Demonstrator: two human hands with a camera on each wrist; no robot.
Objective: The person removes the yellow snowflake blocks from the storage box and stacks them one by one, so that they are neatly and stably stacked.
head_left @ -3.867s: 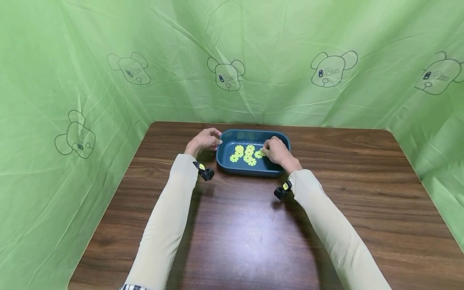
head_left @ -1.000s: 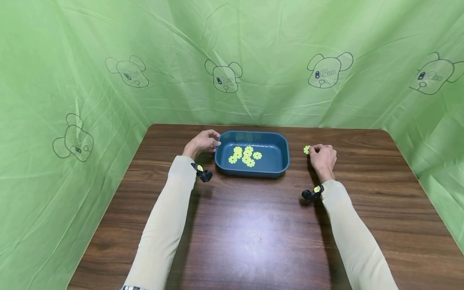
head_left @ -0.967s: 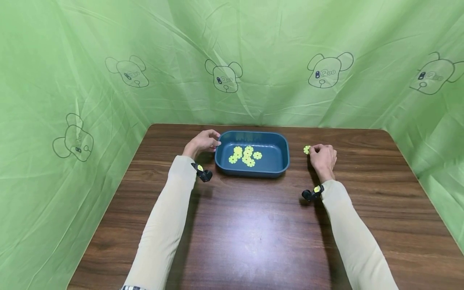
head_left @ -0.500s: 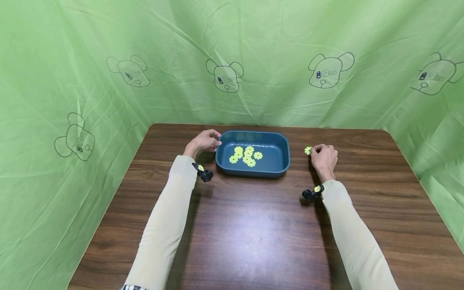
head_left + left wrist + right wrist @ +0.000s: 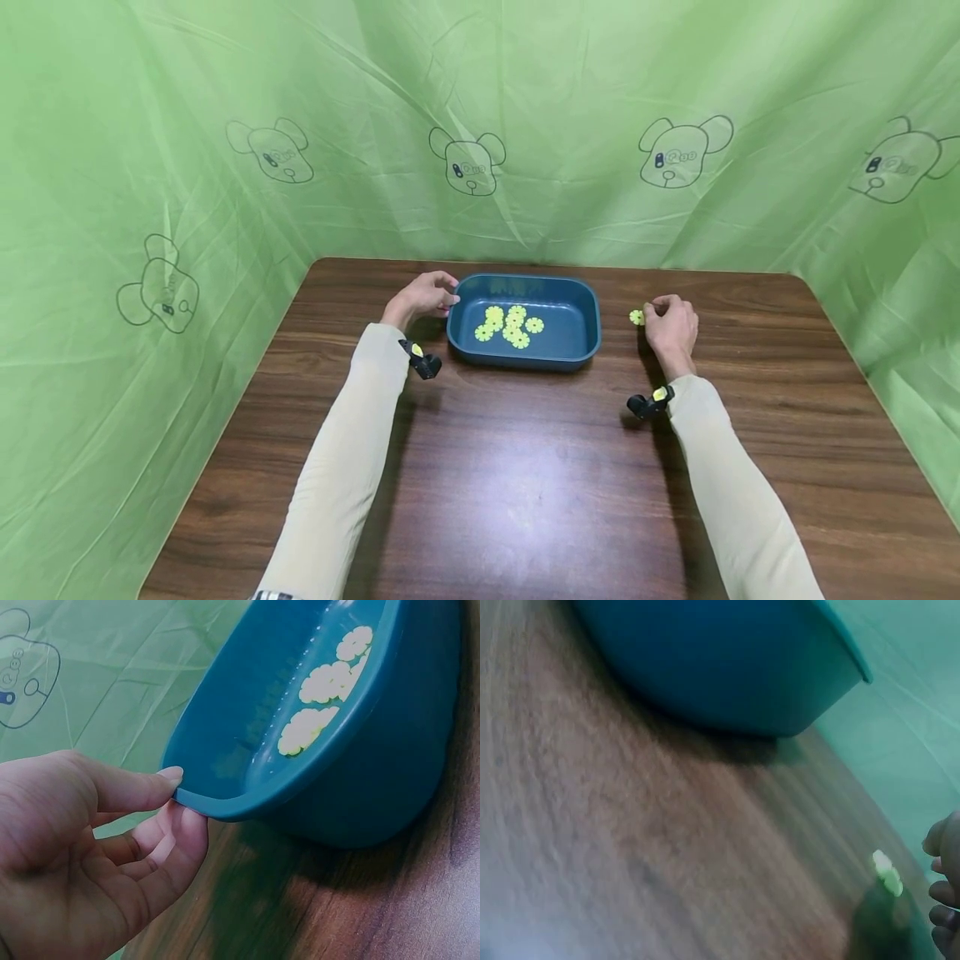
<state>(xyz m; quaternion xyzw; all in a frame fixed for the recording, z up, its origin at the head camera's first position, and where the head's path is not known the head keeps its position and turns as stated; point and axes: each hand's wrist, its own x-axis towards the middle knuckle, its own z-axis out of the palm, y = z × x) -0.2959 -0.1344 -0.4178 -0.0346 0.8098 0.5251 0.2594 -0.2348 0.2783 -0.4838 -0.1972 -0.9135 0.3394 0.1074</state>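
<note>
My left hand (image 5: 422,297) pinches the left rim of a blue oval-cornered tub (image 5: 517,364), thumb inside and fingers outside, as the left wrist view shows. Several yellow-green, notched flower-shaped discs (image 5: 516,317) lie in a loose cluster on the tub's floor. To the right of the tub a single yellow-green flower-shaped disc (image 5: 637,317) is on the table. Just beside it is my right hand (image 5: 671,325), fingers loosely bent. In the right wrist view this disc (image 5: 887,872) appears apart from the fingertips (image 5: 934,838), and most of that hand is cut off.
The tub stands near the back edge of a brown wood-grain table (image 5: 517,467). Green cloth (image 5: 570,167) with bear-head drawings hangs behind the table and along both sides. Each wrist carries a small black camera (image 5: 423,361).
My right hand went from inside the tub to the table at its right with one disc. Just now it has let go of that disc. The left hand keeps its pinch on the rim.
</note>
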